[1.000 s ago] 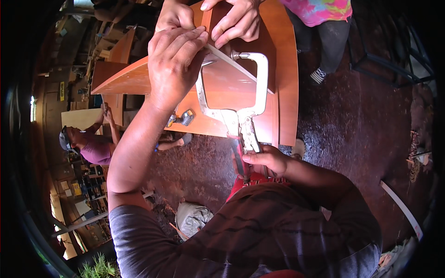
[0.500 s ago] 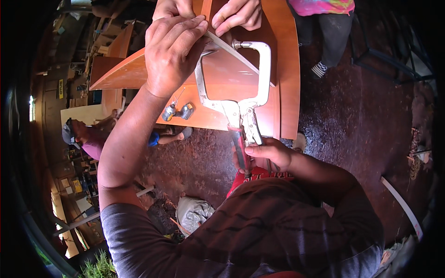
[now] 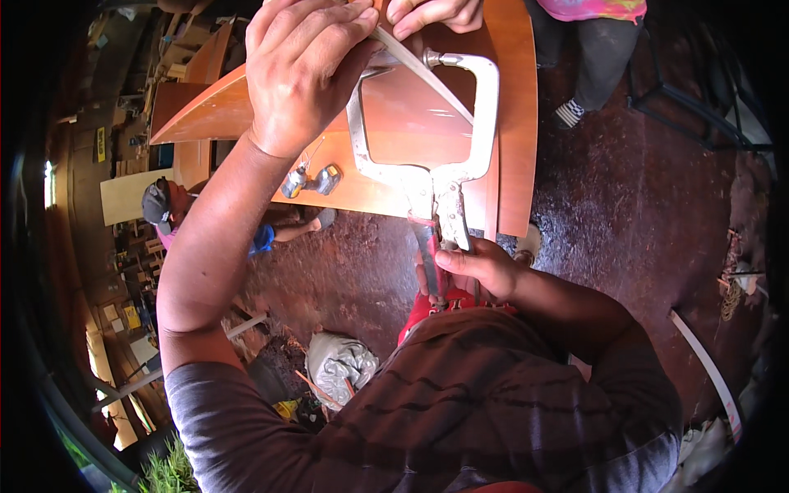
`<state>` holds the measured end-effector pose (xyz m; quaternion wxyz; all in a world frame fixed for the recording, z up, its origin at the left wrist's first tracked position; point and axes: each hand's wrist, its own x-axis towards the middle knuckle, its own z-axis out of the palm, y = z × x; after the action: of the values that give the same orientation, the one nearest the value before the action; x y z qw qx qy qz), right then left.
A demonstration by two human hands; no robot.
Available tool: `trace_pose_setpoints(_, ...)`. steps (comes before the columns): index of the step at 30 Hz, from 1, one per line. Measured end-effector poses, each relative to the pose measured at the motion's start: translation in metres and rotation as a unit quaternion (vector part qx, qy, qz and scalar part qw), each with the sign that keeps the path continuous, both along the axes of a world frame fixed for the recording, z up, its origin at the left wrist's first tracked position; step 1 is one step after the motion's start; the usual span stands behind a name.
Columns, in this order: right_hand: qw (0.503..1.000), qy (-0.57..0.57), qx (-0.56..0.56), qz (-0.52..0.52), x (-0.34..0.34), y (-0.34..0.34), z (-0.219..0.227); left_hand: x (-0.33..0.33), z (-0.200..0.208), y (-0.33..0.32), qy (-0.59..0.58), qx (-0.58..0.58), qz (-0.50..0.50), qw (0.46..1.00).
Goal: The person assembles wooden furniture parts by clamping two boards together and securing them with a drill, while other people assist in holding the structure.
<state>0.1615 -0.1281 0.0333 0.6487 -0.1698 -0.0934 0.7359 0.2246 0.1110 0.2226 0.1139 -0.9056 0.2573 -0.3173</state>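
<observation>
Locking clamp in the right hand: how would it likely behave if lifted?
The locking clamp is probably stiff and heavy for its size, given its metal-looking frame. It may tip forward, since the right hand holds it by the handles, behind the broad frame.

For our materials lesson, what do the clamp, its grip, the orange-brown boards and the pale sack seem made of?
Clamp: metal, likely steel; silvery, shiny, with dark worn spots.
Grip: perhaps rubber or plastic; red and dark, duller than the metal.
Boards: wood or wood-based sheet, perhaps laminated; smooth faces with a sheen.
Sack: probably plastic; crumpled, with glossy folds.
</observation>
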Motion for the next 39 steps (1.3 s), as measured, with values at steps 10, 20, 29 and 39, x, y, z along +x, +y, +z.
trace_pose_setpoints(10, 0.998, -0.051, 0.022, 0.002, -0.002, 0.003, -0.002, 0.002, -0.007, 0.007, -0.040, 0.003, -0.046, 0.998)
trace_pose_setpoints(20, 0.999, -0.038, 0.008, -0.029, -0.011, 0.009, 0.000, 0.003, -0.008, 0.008, -0.062, 0.009, -0.058, 0.996)
trace_pose_setpoints(29, 0.996, -0.070, 0.034, -0.040, -0.019, 0.016, -0.004, -0.001, -0.002, 0.007, -0.041, -0.022, -0.048, 0.998)
trace_pose_setpoints(39, 0.965, -0.253, 0.067, -0.030, 0.013, -0.042, -0.033, -0.014, -0.003, 0.019, 0.037, -0.037, 0.068, 0.996)
